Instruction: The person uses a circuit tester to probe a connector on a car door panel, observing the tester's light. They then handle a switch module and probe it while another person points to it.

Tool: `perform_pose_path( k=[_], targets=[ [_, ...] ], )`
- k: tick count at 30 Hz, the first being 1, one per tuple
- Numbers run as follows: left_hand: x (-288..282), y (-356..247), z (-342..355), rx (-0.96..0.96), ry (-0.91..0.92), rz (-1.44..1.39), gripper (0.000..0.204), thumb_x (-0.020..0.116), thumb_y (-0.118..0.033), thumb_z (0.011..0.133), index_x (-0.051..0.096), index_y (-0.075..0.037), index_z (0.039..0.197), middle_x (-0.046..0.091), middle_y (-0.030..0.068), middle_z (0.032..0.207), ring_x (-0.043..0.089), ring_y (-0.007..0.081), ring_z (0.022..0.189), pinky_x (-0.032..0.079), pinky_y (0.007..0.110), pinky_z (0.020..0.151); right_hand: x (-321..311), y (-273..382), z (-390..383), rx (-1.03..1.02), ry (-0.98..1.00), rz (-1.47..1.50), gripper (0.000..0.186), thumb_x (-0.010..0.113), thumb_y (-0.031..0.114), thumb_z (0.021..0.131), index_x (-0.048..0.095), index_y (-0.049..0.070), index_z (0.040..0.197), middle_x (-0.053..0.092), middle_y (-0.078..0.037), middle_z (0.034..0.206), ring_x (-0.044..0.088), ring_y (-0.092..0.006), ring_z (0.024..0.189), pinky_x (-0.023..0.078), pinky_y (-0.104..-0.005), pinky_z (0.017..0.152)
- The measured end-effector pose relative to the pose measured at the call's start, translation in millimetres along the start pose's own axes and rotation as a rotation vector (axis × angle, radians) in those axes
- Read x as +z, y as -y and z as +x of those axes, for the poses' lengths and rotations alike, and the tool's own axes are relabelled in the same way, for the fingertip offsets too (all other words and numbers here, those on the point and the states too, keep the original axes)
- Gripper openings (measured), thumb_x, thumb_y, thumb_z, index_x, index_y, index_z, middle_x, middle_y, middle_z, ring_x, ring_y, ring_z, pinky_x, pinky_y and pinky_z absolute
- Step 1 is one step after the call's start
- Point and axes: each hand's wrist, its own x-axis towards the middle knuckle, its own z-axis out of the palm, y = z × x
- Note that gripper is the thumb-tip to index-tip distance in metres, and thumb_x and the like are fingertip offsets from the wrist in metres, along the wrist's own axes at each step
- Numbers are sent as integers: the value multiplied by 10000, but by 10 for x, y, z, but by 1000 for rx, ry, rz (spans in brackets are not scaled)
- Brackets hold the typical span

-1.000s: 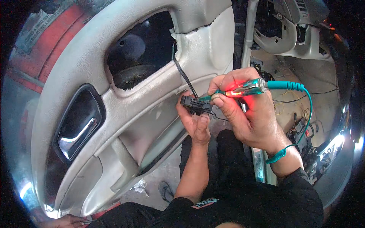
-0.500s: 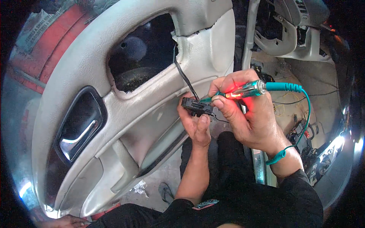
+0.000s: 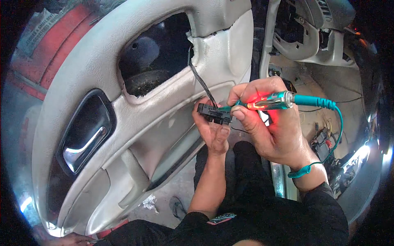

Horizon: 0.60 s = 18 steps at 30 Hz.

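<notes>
My left hand [image 3: 214, 137] is closed around a black window switch module [image 3: 214, 114], held up in front of the door panel. Dark wires [image 3: 200, 81] run from it up to the ragged opening in the panel. In my right hand [image 3: 275, 127] is a teal circuit tester [image 3: 269, 102], pinched between thumb and fingers, its clear body glowing red. The tester's front end meets the module; the exact contact point is too small to make out. A teal coiled cord [image 3: 337, 123] leaves the tester's back and loops round my right wrist.
The beige door panel [image 3: 164, 112] fills the left side, with a chrome inner handle [image 3: 85, 145]. Loose wiring [image 3: 324, 141] lies on the car floor at right. Another person's hand [image 3: 67, 238] shows at lower left. A sandal [image 3: 177, 207] lies on the ground.
My right hand and the tester have shifted slightly right, and the cord has swung outward. The module stays in my left hand; the tester glows red in both frames.
</notes>
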Motion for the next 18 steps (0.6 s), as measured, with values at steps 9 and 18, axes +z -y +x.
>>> perform_pose_path(
  k=[9, 18],
  targets=[
    [27, -70, -19, -120, -22, -75, 680, 676, -320, 868, 299, -91, 1385, 467, 103, 1291, 485, 234, 1200, 390, 393, 1045, -13, 18, 36, -4, 25, -66, 195, 658, 67, 902, 498, 28, 1006, 576, -98, 909, 636, -210, 841, 485, -322, 736],
    [-11, 75, 5, 31, 1, -52, 632, 648, -249, 876, 308, -85, 1383, 475, 102, 1287, 504, 228, 1180, 417, 382, 1019, 9, 21, 37, -5, 29, -57, 184, 662, 57, 895, 509, 28, 993, 556, -97, 929, 648, -223, 854, 493, -337, 727]
  ],
)
